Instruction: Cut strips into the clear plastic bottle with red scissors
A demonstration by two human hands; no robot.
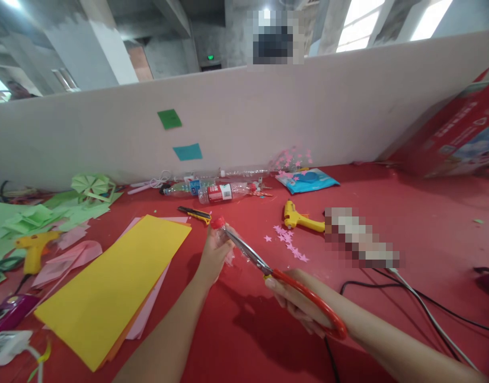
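Observation:
My left hand point(212, 258) is closed around the clear top piece of a plastic bottle point(229, 247), its red cap point(218, 223) pointing up and away. In my right hand point(298, 300) is a pair of scissors point(308, 292) with red handles, my fingers wrapped through the grips. The blades reach left to the bottle piece near the cap and look nearly together; whether they touch the plastic I cannot tell. A yellow utility knife point(195, 214) lies just beyond my left hand. Small pink paper stars point(288, 239) are scattered past the scissors.
A yellow glue gun point(302, 218) lies to the right, near cables point(423, 303). Yellow paper sheets point(116, 287) are stacked on the left, beside green paper point(24, 218) and another glue gun point(34, 247). Plastic bottles point(220, 192) and a blue packet point(308, 181) lie along the white partition point(248, 117).

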